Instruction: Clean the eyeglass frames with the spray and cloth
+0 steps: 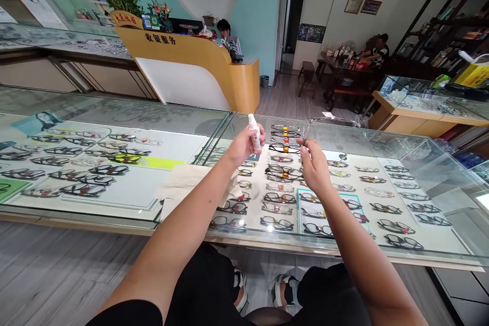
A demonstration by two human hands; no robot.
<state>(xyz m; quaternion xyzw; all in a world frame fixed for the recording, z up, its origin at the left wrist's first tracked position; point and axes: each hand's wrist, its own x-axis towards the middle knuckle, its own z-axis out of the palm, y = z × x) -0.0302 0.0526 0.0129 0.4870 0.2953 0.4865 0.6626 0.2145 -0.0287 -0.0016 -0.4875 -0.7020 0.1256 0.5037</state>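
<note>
My left hand [242, 145] is wrapped round a small white spray bottle [254, 135], held upright above the glass display case. To its right, my right hand [315, 165] pinches a pair of thin-framed eyeglasses [307, 128] with a white tag on it. The glasses are raised over the counter, and their lenses are hard to make out. Between and below the hands, several dark-framed eyeglasses [284, 148] with orange or red stickers lie in a column. A beige cloth [183, 183] is spread on the glass under my left forearm.
Rows of eyeglasses fill the glass display case [233, 112] on both sides. Beyond it stands a curved wooden reception desk [240, 84] with a person [225, 33] behind it. Another person [378, 51] sits at a dark table at the back right. A second glass case [401, 109] stands at right.
</note>
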